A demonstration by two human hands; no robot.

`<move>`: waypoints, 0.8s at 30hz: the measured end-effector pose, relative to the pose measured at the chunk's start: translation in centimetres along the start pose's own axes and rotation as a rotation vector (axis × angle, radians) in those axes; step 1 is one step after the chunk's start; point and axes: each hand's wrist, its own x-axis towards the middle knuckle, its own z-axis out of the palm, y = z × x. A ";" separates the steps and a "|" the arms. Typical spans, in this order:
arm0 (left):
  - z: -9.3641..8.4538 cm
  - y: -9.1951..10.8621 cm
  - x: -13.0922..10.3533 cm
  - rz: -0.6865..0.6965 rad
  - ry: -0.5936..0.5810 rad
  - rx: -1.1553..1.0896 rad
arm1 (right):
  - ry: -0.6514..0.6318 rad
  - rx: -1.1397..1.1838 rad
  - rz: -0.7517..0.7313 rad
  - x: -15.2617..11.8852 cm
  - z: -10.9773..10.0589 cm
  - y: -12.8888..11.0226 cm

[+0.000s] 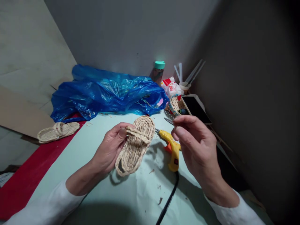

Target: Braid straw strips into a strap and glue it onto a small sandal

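Observation:
My left hand [112,146] grips a small sandal [134,150] woven from pale straw cord, thumb and fingers closed on the end of its strap. The sandal is tilted above the table, its coiled sole facing me, with an open gap at the lower end. My right hand [199,147] is raised to the right, apart from the sandal. Its thumb and forefinger are pinched together; what they hold, if anything, is too small to tell. Beyond and below that hand lies a yellow glue gun [173,150], partly covered by it. A pointed metal blade [168,121] shows behind the fingertips.
A second straw sandal [58,132] rests on the red strip at left. Blue plastic bags [105,90] lie along the wall. At back right are a green-lidded jar [159,70], a small basket [175,106], glue sticks [180,72] and a tablet [197,109]. A black cord [167,203] crosses the table.

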 end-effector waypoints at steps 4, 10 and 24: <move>-0.5 0.2 0.0 0.061 -0.058 0.001 | 0.005 0.073 0.142 0.2 0.3 0.1; -0.8 0.2 -0.1 0.121 -0.116 0.065 | -0.065 0.116 0.317 0.3 0.9 -0.7; -0.4 0.9 -0.7 0.239 -0.297 0.225 | -0.201 0.326 0.350 -0.4 1.0 0.0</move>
